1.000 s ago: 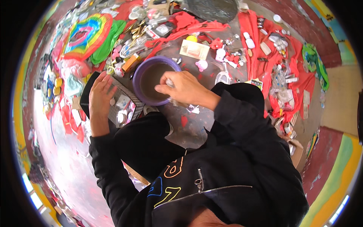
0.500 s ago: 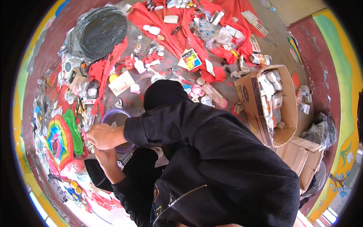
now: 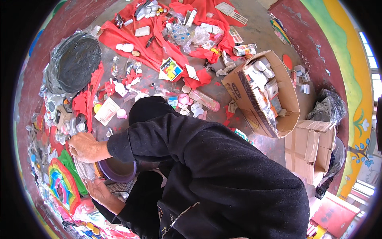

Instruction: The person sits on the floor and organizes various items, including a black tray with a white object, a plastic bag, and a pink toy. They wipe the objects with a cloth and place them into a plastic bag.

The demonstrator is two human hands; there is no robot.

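A limp, greyish cloth-like piece [image 3: 84, 169] stretches between my two hands at the left. My right hand [image 3: 84, 147], its arm crossing in front of my body, is closed round the upper end, knuckles up. Lower down, my left hand [image 3: 102, 193] meets the other end with its fingers, which are partly hidden. Just right of the piece stands a round purple bucket [image 3: 133, 167], partly covered by my right sleeve. A green bag-like sheet [image 3: 71, 169] and a rainbow-striped piece [image 3: 55, 175] lie left of my hands.
A black plastic-lined basin [image 3: 79, 59] sits at the far left. Red cloth [image 3: 119, 32] with many small items spreads across the floor. On the right stand an open cardboard box [image 3: 238, 89] full of white goods, a second carton [image 3: 300, 147] and a dark plastic bag [image 3: 328, 107].
My hands have moved apart, the right one up and left, the left one lower. The grey piece now shows stretched between them. The whole view has shifted.
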